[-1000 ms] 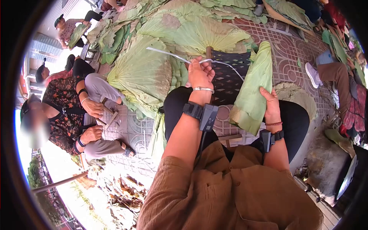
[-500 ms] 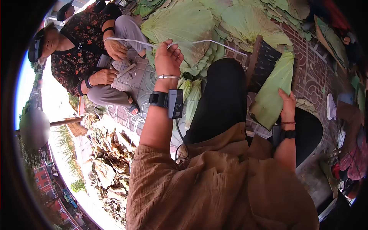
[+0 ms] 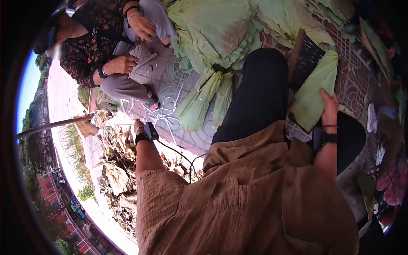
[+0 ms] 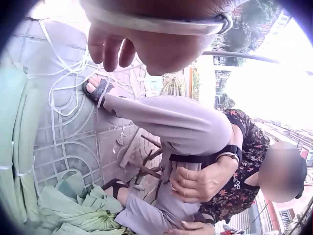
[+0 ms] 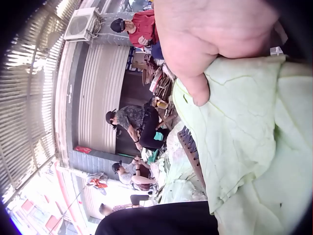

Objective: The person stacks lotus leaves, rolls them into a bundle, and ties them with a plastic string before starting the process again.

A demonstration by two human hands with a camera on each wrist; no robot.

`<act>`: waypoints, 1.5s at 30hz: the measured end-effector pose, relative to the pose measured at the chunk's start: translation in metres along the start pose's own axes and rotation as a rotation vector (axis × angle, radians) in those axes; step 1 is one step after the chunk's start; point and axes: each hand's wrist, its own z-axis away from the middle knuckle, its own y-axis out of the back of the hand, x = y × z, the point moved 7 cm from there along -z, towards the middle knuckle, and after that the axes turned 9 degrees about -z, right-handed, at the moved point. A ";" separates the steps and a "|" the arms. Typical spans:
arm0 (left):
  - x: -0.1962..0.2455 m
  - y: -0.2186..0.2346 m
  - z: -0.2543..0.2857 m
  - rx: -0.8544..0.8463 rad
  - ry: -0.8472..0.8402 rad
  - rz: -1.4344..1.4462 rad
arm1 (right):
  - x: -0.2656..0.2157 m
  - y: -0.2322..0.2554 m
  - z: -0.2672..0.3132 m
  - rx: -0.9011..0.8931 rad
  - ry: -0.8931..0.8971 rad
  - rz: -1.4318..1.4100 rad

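A folded green leaf bundle (image 3: 313, 91) slants over the right thigh, gripped at its lower right edge by my right hand (image 3: 329, 108). In the right wrist view, the thumb of that hand (image 5: 215, 36) presses on the pale leaf (image 5: 239, 132); its other fingers are hidden. My left hand (image 3: 138, 126) is stretched out to the left, near loose white strips (image 3: 163, 114) on the paving. The left wrist view has my left hand (image 4: 146, 46) with bent fingers above white strips (image 4: 66, 81); whether it holds one cannot be made out.
Tied leaf bundles (image 3: 197, 102) lie on the paving left of my knee, below stacked large leaves (image 3: 216, 25). A seated person (image 3: 95, 46) is at the upper left. Dry leaves (image 3: 114, 170) are heaped at the lower left. A dark woven seat (image 3: 308, 57) stands behind the held bundle.
My left hand has moved from the middle down to the far left; the white strip it held up before no longer shows raised. The view has swung left. My right hand still grips the leaf bundle.
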 end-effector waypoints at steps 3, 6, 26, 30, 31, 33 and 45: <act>0.003 -0.020 0.019 0.002 -0.161 -0.470 | -0.001 0.000 0.001 -0.003 0.008 -0.005; 0.043 -0.088 0.097 0.020 -0.591 -1.154 | -0.005 -0.001 0.003 -0.023 0.014 -0.043; 0.090 -0.452 0.644 -1.411 -1.118 -0.477 | -0.057 -0.035 0.028 -0.139 0.086 -0.285; 0.043 -0.482 0.677 -1.504 -0.890 -0.553 | -0.065 -0.044 0.035 -0.227 0.028 -0.390; 0.036 -0.487 0.685 -1.574 -0.829 -0.598 | -0.067 -0.045 0.038 -0.244 0.026 -0.411; 0.018 -0.484 0.698 -1.664 -0.565 -0.626 | -0.063 -0.044 0.036 -0.263 0.021 -0.420; 0.057 -0.504 0.738 -1.142 -1.914 -0.770 | -0.184 -0.038 0.107 0.240 1.138 0.818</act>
